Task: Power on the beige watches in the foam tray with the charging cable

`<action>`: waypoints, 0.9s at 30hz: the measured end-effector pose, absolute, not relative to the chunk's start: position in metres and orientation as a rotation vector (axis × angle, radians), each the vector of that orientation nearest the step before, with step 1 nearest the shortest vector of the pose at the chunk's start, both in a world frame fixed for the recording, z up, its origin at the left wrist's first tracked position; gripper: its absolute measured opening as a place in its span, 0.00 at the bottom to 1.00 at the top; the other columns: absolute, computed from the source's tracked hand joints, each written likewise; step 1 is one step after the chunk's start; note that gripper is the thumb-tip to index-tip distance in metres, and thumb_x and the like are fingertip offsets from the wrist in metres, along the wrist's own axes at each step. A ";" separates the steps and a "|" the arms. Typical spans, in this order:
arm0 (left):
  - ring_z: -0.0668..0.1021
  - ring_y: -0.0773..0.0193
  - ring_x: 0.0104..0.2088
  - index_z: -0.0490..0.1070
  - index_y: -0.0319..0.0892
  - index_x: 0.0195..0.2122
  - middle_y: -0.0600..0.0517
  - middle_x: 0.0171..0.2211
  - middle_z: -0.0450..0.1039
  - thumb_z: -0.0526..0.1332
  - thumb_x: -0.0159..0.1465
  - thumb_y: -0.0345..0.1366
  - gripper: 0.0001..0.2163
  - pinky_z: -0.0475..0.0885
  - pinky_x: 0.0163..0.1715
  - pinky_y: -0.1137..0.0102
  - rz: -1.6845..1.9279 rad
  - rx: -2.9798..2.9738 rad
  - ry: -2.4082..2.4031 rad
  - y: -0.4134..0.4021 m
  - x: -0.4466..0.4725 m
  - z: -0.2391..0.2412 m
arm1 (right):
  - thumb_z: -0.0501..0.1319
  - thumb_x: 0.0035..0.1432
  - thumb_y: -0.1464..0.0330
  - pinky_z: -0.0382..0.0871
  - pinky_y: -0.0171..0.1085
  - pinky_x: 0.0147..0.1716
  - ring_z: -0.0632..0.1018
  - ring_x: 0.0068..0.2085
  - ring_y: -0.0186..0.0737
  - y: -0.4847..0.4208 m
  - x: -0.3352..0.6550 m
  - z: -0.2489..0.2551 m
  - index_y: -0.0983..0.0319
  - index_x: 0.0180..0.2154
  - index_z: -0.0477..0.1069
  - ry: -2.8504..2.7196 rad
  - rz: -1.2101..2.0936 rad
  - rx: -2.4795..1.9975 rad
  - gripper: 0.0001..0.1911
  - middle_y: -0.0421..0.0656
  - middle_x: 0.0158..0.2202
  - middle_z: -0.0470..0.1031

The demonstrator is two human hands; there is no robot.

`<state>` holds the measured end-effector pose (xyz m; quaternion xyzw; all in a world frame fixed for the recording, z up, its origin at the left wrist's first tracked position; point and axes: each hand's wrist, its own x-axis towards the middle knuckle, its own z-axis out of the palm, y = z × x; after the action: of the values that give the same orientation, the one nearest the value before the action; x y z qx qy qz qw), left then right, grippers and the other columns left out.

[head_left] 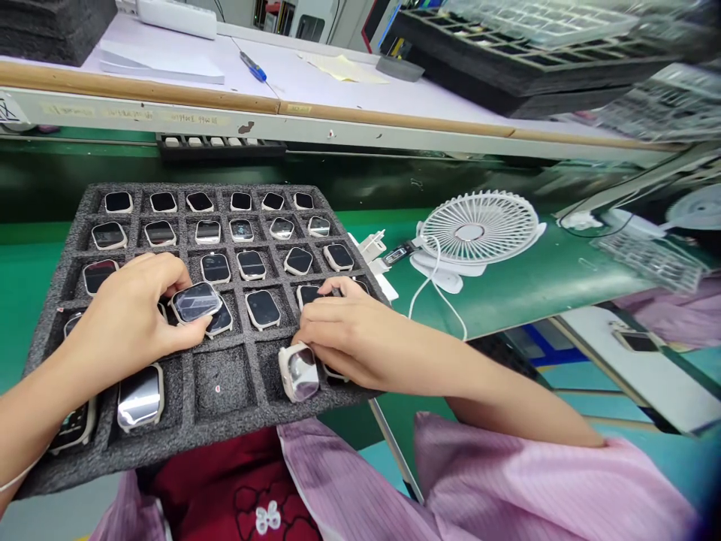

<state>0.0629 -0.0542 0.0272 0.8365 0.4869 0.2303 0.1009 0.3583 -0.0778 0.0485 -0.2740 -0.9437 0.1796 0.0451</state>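
Observation:
A grey foam tray (222,383) with square compartments holds rows of smartwatch bodies without straps. My left hand (132,308) is over its left side, thumb and fingers pinching a watch body (196,302) with a glossy screen. Just beneath it, another watch body (221,321) sits partly covered. Over the right side, my right hand (352,330) has its fingers curled, with a tilted watch body (300,373) at its fingertips above the front row. My right hand hides part of some compartments. In the front row, a larger watch body (140,397) lies left of a bare compartment.
Right of the tray, a white fan (478,229) and its cable (433,282) lie on the green tabletop (518,278). Behind, a raised shelf (315,101) carries papers (161,64), a blue pen (253,68) and stacked black foam trays (507,71). A darker tray (222,150) stands beneath the shelf.

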 end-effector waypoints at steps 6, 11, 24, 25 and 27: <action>0.71 0.59 0.31 0.64 0.45 0.29 0.54 0.28 0.69 0.61 0.58 0.41 0.08 0.64 0.30 0.65 0.725 2.543 1.267 -0.056 0.064 0.026 | 0.51 0.72 0.74 0.56 0.43 0.47 0.69 0.36 0.39 -0.076 0.354 0.035 0.63 0.38 0.73 -2.821 0.436 -0.893 0.14 0.44 0.35 0.70; 0.71 0.59 0.31 0.63 0.45 0.30 0.54 0.28 0.70 0.62 0.59 0.40 0.08 0.63 0.31 0.65 0.739 2.553 1.249 -0.057 0.064 0.027 | 0.51 0.72 0.74 0.56 0.42 0.46 0.67 0.36 0.40 -0.071 0.355 0.035 0.64 0.37 0.73 -2.860 0.570 -0.844 0.14 0.44 0.35 0.68; 0.72 0.58 0.32 0.62 0.46 0.31 0.54 0.29 0.70 0.58 0.62 0.41 0.07 0.67 0.34 0.63 0.654 2.603 1.267 -0.059 0.067 0.031 | 0.52 0.72 0.74 0.55 0.42 0.47 0.68 0.37 0.39 -0.066 0.360 0.029 0.64 0.39 0.73 -2.782 0.689 -0.788 0.12 0.43 0.35 0.69; 0.72 0.58 0.32 0.62 0.46 0.31 0.54 0.29 0.70 0.58 0.62 0.40 0.06 0.67 0.34 0.63 0.659 2.604 1.267 -0.059 0.067 0.030 | 0.52 0.72 0.74 0.55 0.42 0.47 0.68 0.38 0.39 -0.066 0.360 0.029 0.64 0.40 0.73 -2.779 0.692 -0.788 0.12 0.43 0.36 0.69; 0.72 0.59 0.32 0.63 0.46 0.31 0.54 0.30 0.70 0.59 0.62 0.40 0.07 0.67 0.33 0.64 0.691 2.604 1.258 -0.057 0.065 0.028 | 0.52 0.73 0.73 0.55 0.41 0.47 0.69 0.38 0.39 -0.065 0.360 0.029 0.64 0.40 0.74 -2.780 0.698 -0.779 0.12 0.43 0.36 0.69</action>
<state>0.0650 -0.0570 0.0279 0.8726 0.4217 0.2316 0.0841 0.3603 -0.0654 0.0289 -0.2612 -0.9325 0.2342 0.0857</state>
